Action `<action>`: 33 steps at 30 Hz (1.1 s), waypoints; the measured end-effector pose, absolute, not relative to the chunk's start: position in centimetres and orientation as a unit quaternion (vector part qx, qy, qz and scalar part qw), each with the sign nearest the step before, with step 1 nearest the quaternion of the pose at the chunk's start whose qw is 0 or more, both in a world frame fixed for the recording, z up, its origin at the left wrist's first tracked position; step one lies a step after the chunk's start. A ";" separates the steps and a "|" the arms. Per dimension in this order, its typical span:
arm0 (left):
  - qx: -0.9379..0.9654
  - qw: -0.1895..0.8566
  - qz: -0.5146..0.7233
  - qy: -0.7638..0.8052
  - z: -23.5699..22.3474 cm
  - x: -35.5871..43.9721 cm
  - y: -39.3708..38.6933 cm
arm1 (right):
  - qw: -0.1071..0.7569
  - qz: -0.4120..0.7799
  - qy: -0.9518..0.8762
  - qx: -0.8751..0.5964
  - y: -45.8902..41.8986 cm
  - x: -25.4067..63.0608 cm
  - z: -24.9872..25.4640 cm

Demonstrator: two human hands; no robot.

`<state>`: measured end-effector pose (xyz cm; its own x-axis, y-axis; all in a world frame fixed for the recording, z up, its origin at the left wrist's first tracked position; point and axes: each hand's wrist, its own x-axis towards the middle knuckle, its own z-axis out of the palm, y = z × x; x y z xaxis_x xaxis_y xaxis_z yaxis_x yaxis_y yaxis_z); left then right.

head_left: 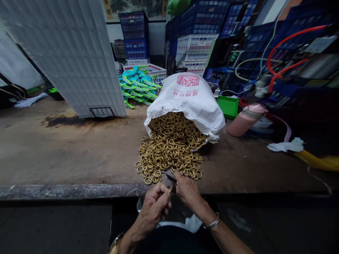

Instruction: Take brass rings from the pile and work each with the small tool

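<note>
Just in front of the table edge, my left hand (pixel 156 204) pinches one brass-coloured ring (pixel 170 189) between thumb and fingertips. Close beside it on the right, my right hand (pixel 187 190) is closed around a knife (pixel 171 178), whose dark blade points up and to the left. The knife's handle is mostly hidden in the fingers. Beyond both hands lies a heap of loose rings (pixel 169 151) like the held one. They spill from the open mouth of a white woven sack (pixel 190 95) with red print, lying on its side.
The wooden table (pixel 79 151) ends in a worn front edge. A tall ribbed grey panel (pixel 71 56) stands at left. Turquoise and green plastic parts (pixel 139 84) are piled behind. A pink bottle (pixel 246 120) and green tray (pixel 228 106) are at right, with stacked blue crates (pixel 136 35) at the back.
</note>
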<state>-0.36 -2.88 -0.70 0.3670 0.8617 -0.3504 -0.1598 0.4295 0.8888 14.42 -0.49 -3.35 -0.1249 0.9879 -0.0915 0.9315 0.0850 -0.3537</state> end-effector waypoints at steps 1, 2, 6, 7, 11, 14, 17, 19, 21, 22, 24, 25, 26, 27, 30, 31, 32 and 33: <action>0.388 0.741 0.354 0.418 -0.6 -0.4 -3.0 | 0.096 0.160 -0.729 -0.658 -0.3 14.4 -3.4; 0.368 0.759 0.361 0.397 -0.6 -0.4 -3.2 | 0.113 0.157 -0.729 -0.656 0.0 14.3 -3.4; 0.270 0.798 0.400 0.361 -0.9 -0.5 -3.0 | 0.182 0.131 -0.726 -0.650 1.1 13.2 -3.2; 0.257 0.798 0.408 0.361 -1.1 -0.6 -2.8 | 0.182 0.121 -0.726 -0.652 1.3 12.8 -3.2; 0.228 0.797 0.432 0.353 -1.7 -1.0 -2.5 | 0.137 0.095 -0.728 -0.665 2.2 11.8 -3.7; 0.193 0.816 0.429 0.337 -2.0 -1.3 -2.5 | 0.134 0.091 -0.726 -0.669 2.4 11.8 -4.2; 0.151 0.836 0.414 0.328 -2.1 -1.5 -2.6 | 0.148 0.102 -0.726 -0.663 2.4 12.2 -4.5; 0.124 0.840 0.413 0.330 -2.2 -1.4 -2.5 | 0.172 0.119 -0.721 -0.660 2.4 12.6 -4.5; 0.109 0.829 0.425 0.346 -2.2 -1.2 -2.2 | 0.217 0.151 -0.708 -0.655 2.4 12.9 -4.5; 0.111 0.820 0.434 0.358 -2.2 -1.1 -2.0 | 0.247 0.175 -0.697 -0.650 2.5 13.1 -4.5; 0.133 0.797 0.446 0.385 -2.1 -0.7 -1.7 | 0.320 0.237 -0.663 -0.634 2.5 13.3 -4.3; 0.151 0.786 0.449 0.397 -2.0 -0.5 -1.5 | 0.359 0.273 -0.637 -0.625 2.5 13.4 -4.1; 0.169 0.776 0.451 0.407 -1.9 -0.3 -1.3 | 0.396 0.313 -0.606 -0.615 2.4 13.5 -3.9; 0.187 0.767 0.452 0.415 -1.8 -0.1 -1.2 | 0.428 0.355 -0.568 -0.607 2.3 13.4 -3.6; 0.229 0.742 0.465 0.424 -1.8 0.5 -0.9 | 0.472 0.493 -0.454 -0.573 1.3 13.1 -2.5; 0.242 0.735 0.471 0.424 -1.8 0.7 -0.9 | 0.470 0.538 -0.425 -0.555 0.9 12.9 -2.2; 0.252 0.728 0.476 0.424 -1.8 0.8 -0.9 | 0.466 0.577 -0.402 -0.537 0.5 12.7 -2.0; 0.261 0.724 0.478 0.424 -1.9 1.0 -0.8 | 0.462 0.606 -0.386 -0.520 0.1 12.5 -1.9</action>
